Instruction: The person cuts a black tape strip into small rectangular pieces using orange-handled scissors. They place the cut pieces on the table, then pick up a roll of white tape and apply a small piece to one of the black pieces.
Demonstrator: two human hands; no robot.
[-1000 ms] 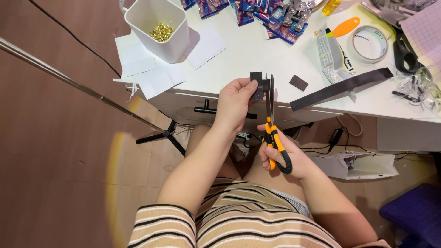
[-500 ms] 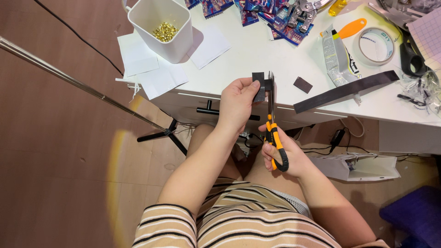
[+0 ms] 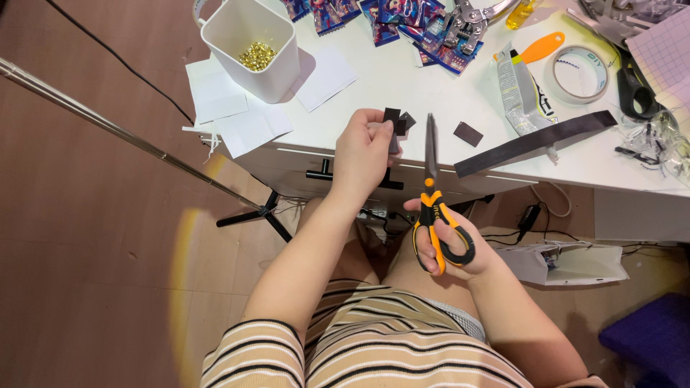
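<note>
White tub [image 3: 253, 54] holds gold studs [image 3: 257, 56] — hands grip scissors [image 3: 433, 201], dark pieces [image 3: 397, 122].

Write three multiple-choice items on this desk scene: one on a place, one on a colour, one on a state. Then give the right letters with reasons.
1. Where does the white tub of small gold pieces stand?
A. on the floor
B. on the white desk, at its left end
C. on the person's lap

2. What colour are the handles of the scissors?
A. orange and black
B. all red
C. green

3. What does the left hand do?
A. rests flat on the desk
B. hangs empty
C. pinches small dark pieces

Answers: B, the tub sits on the desktop by loose paper sheets. A, orange loops with black lining show in the right hand. C, thumb and fingers grip the pieces beside the blades.
</note>
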